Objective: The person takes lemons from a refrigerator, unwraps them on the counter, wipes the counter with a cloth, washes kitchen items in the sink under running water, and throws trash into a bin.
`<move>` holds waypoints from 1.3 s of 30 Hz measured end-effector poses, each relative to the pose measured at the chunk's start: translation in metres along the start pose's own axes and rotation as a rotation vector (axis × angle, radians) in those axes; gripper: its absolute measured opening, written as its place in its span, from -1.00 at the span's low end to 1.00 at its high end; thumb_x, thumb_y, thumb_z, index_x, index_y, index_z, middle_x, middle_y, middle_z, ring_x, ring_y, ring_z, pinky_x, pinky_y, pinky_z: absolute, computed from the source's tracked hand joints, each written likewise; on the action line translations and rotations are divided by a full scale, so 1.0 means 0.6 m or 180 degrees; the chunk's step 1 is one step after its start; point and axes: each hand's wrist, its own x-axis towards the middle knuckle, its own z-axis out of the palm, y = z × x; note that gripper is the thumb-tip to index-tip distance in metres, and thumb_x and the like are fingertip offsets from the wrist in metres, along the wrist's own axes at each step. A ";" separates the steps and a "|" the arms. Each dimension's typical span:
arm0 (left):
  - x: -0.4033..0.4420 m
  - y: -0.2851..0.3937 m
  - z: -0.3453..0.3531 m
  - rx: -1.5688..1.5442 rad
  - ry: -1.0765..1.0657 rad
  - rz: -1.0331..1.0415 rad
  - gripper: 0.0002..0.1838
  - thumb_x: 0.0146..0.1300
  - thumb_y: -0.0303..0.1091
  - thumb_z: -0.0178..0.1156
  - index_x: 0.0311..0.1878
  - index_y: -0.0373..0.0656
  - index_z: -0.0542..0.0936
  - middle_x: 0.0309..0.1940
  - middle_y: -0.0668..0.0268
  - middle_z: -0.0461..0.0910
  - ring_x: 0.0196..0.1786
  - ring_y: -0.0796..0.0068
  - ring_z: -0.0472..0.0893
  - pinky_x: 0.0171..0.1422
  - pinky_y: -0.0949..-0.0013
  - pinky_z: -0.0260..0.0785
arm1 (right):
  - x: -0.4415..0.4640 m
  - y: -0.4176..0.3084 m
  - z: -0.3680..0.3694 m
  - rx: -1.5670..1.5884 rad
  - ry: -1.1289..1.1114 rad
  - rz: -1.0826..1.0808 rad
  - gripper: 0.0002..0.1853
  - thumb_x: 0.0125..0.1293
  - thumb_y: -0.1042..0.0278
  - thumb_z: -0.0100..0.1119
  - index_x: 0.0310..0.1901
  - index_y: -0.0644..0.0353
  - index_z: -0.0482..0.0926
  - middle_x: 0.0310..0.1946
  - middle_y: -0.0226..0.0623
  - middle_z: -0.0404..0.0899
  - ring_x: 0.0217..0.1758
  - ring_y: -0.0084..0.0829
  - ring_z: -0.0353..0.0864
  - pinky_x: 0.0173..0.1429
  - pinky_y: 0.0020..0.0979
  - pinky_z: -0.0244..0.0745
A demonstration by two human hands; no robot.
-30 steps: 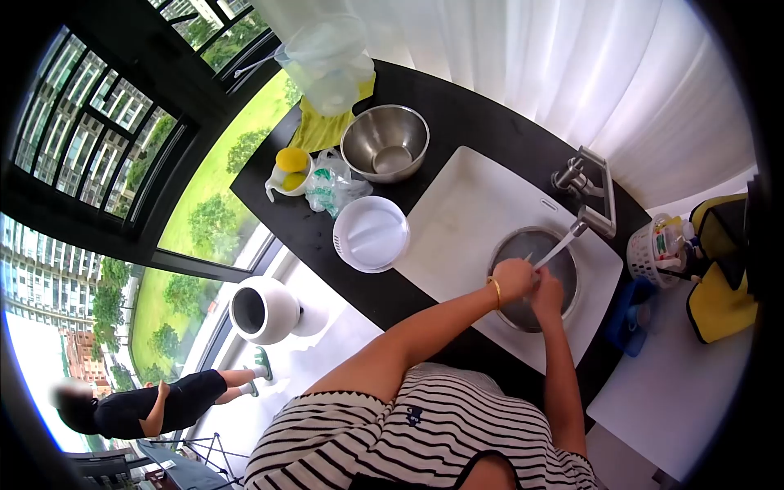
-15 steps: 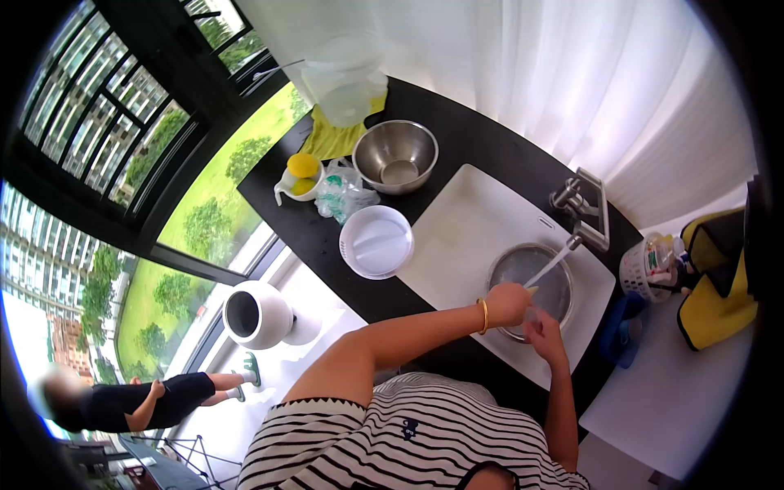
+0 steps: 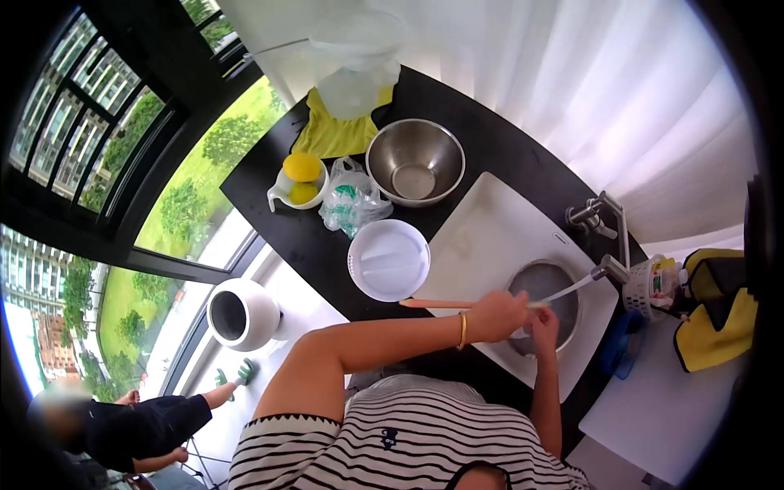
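My left hand, with a gold bangle at the wrist, is closed around a long slim tan stick that looks wooden. One end sticks out to the left past the wrist; a pale tip shows between my hands. My right hand is closed with its fingers at that tip, partly hidden. Water from the faucet streams onto the tip. Below my hands, a round metal strainer or bowl sits in the white sink.
A steel bowl, a white plastic basket, a plastic bag and a white cup with yellow lemons stand on the black counter. A yellow cloth lies under a clear container. Another person stands at left.
The stick now shows out to the left of my left hand, where it was mostly hidden. Both hands have shifted slightly within the view, which has also moved. The other person's arm has lowered.
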 end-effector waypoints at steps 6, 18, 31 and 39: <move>0.051 -0.098 -0.203 -0.0405 0.0469 -0.0892 -0.92 -0.12 -0.41 0.13 -0.52 -0.19 0.56 -0.41 0.11 0.52 -0.37 0.12 0.56 -0.28 0.16 0.44 | 0.072 0.029 0.057 -0.1805 0.0608 -0.0649 -0.59 0.01 0.32 0.26 -0.10 0.37 0.51 -0.28 -0.07 0.60 -0.18 -0.13 0.59 -0.08 -0.27 0.46; -0.010 -0.445 -0.299 -0.0480 -0.2003 -0.1969 -0.35 -0.21 -0.61 0.09 0.11 -0.03 0.46 -0.20 0.04 0.59 -0.16 0.04 0.58 -0.17 0.21 0.41 | -0.033 -0.203 0.190 -0.1684 0.0937 -0.0753 -0.71 0.08 0.29 0.26 -0.20 0.28 0.58 -0.50 -0.17 0.60 -0.49 -0.37 0.59 -0.36 -0.39 0.47; 0.005 -0.327 -0.400 -0.0466 0.0098 -0.1070 -0.46 -0.06 -0.60 0.03 0.10 -0.16 0.35 -0.35 0.06 0.56 -0.36 0.11 0.58 -0.24 0.30 0.41 | 0.086 -0.366 0.321 0.1273 -0.0483 0.0677 -0.62 0.13 0.47 -0.16 0.03 0.27 0.33 -0.33 -0.18 0.54 -0.51 -0.38 0.59 -0.47 -0.43 0.57; 0.072 -0.174 -0.382 -0.2143 -0.0100 -0.1187 -0.47 -0.13 -0.66 -0.09 0.05 -0.28 0.40 -0.34 0.36 0.46 -0.44 0.68 0.40 -0.42 0.64 0.25 | -0.072 -0.227 0.080 0.1418 0.0733 0.1039 -0.57 0.07 0.50 -0.12 0.05 0.24 0.34 -0.32 -0.15 0.52 -0.48 -0.31 0.62 -0.46 -0.34 0.60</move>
